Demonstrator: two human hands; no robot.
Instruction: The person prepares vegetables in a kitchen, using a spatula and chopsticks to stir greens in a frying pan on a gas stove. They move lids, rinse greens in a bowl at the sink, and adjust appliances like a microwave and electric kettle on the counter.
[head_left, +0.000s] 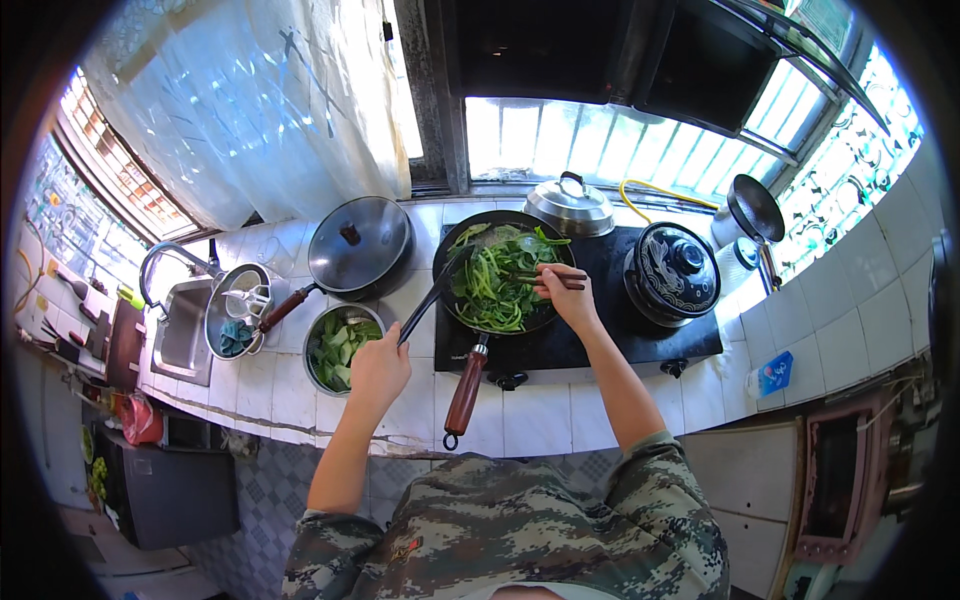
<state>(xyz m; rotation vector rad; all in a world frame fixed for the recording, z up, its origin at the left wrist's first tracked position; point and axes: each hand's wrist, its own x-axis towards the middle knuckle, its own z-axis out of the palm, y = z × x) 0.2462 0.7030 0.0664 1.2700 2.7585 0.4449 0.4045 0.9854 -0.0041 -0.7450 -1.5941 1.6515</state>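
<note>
My left hand (381, 370) grips the black handle of a cooking spatula (426, 309), whose far end reaches into the left side of a dark frying pan (442, 255). In my right hand (568, 297) is a pair of wooden chopsticks (574, 281), their tips among leafy greens (495, 281) heaped in the pan. The pan rests on the left side of a black gas stove (600, 330), with its reddish-brown handle (466, 390) pointing towards me. Just beyond my left hand stands a round metal bowl (310, 360) holding more green leaves (341, 341).
A patterned black lidded pot (675, 274) sits on the right of the stove. Behind the pan is a domed metal lid (570, 206). A lidded wok (360, 247), another pan (217, 300) with a blue cloth, and a sink (180, 330) lie leftward. Tiled counter (536, 412) runs along my front.
</note>
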